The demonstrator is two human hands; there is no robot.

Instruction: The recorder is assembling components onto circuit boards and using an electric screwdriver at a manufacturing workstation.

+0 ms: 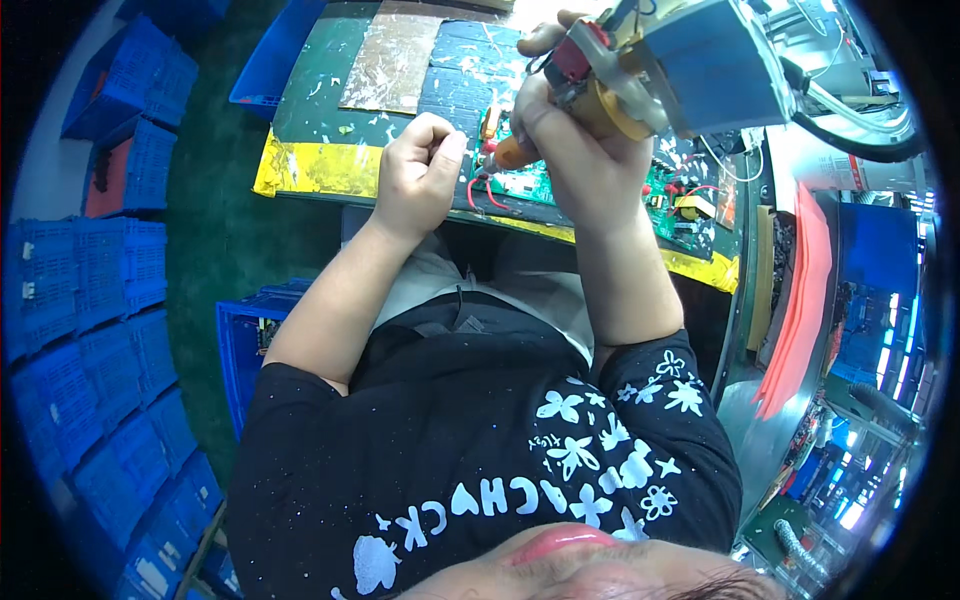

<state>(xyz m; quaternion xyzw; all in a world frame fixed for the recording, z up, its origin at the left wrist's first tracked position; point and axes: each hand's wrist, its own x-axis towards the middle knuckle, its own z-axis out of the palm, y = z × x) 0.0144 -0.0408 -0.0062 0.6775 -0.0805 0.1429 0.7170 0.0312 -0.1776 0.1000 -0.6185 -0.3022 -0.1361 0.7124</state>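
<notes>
Circuit board [520, 185] beneath both hands | right hand [575, 130] gripping orange-tipped power driver [600, 95], fastening | left hand [420, 165] fisted, steadying board | next: precise tip alignment.

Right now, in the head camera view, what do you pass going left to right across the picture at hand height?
Stacked blue crates → yellow-taped bench edge → left hand → right hand gripping an orange-handled tool → green circuit board → red sheets.
</notes>
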